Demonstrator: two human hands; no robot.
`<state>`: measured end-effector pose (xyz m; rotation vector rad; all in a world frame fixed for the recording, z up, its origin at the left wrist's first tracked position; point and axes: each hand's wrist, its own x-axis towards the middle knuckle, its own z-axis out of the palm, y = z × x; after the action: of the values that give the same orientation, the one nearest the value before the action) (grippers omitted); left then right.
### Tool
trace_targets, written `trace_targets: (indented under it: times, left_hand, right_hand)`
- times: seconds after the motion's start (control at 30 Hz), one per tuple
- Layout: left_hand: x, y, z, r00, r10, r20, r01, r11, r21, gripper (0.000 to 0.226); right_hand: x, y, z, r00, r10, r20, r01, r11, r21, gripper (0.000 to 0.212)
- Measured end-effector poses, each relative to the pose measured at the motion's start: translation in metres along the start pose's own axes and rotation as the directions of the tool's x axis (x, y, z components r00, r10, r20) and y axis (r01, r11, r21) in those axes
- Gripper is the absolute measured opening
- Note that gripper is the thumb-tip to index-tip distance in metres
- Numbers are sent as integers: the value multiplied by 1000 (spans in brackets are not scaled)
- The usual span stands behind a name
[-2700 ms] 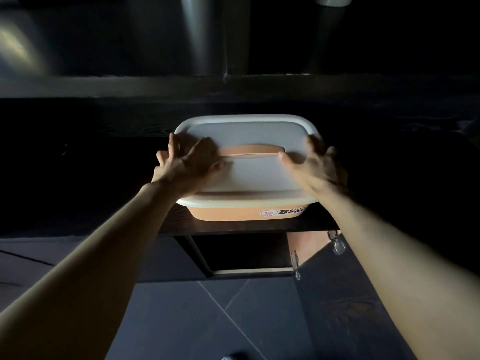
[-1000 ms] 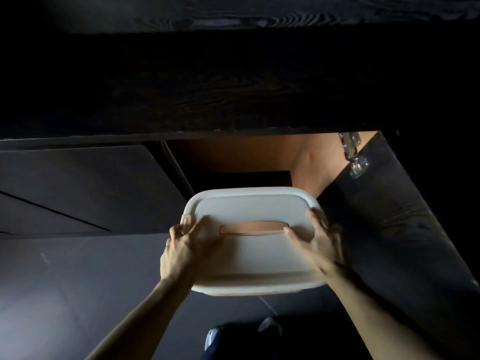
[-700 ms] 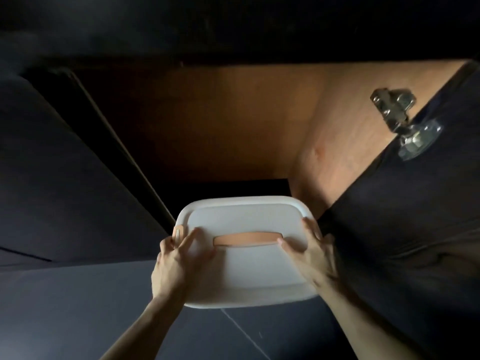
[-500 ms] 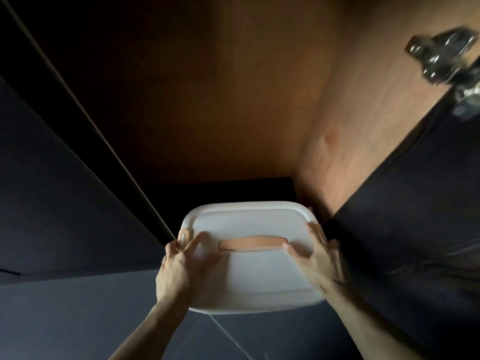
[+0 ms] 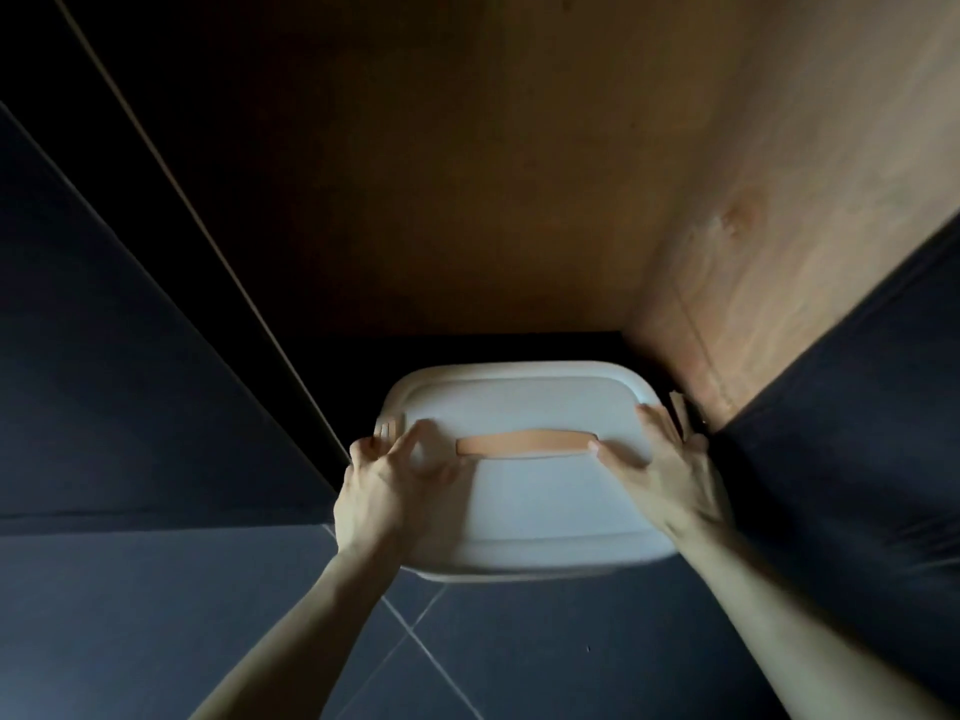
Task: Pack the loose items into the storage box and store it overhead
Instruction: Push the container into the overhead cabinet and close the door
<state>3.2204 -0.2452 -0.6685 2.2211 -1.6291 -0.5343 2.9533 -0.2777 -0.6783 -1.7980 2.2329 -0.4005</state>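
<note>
A: Where is the storage box [image 5: 524,491]?
B: At the opening of the wooden cabinet [image 5: 467,174], long axis left-right. Smooth white rounded lid, flat peach handle [image 5: 525,442].
A: The hands?
B: Left hand [image 5: 387,491] and right hand [image 5: 667,472] grip its ends.

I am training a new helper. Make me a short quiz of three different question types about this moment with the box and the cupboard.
1. True or false: only one hand holds the storage box.
2. Which colour is the handle on the lid? A) green B) peach C) black
3. Fill in: the box is held up at the mouth of the open ______, whose inside is brown wood.

Key:
1. False. The left hand and the right hand grip opposite ends.
2. B
3. cupboard
</note>
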Motion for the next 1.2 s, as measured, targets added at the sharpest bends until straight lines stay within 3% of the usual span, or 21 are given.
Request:
trace_targets:
  times: [0.3,0.37,0.43,0.53,0.6,0.73,0.83,0.97,1.03,1.2]
  left_hand:
    - [36,6,8,985,-37,169,11,988,155,70]
    - [33,4,8,989,5,151,-26,990,138,75]
    - [20,1,10,982,178,70,-187,971,146,71]
    - [3,5,14,915,401,46,-403,903,146,70]
    - [5,10,13,914,404,18,-402,903,152,71]
    - [19,18,9,919,395,-19,-388,910,147,73]
    - [33,18,2,902,421,99,-431,896,111,74]
    - [39,6,0,778,563,280,-614,776,144,98]
    - [39,0,6,748,590,303,-659,717,228,108]
    - [60,1,15,751,596,283,-655,725,211,97]
  right_hand:
    - [37,-3,-1,984,57,170,-69,995,66,84]
    - [31,-4,-4,989,-35,144,20,994,104,77]
    - [19,-2,-6,976,-178,124,170,983,70,72]
    - [8,1,-13,926,-312,214,327,944,-40,93]
    - [6,-3,-17,880,-397,259,436,893,-112,107]
    - [-11,-24,-9,777,-573,261,611,786,-92,103]
    - [-10,-33,0,774,-577,261,611,789,-66,102]
    - [5,-36,0,799,-547,251,579,813,-71,102]
    - [8,-35,3,796,-548,257,583,809,-77,101]
    - [19,-36,12,805,-552,217,579,811,-86,93]
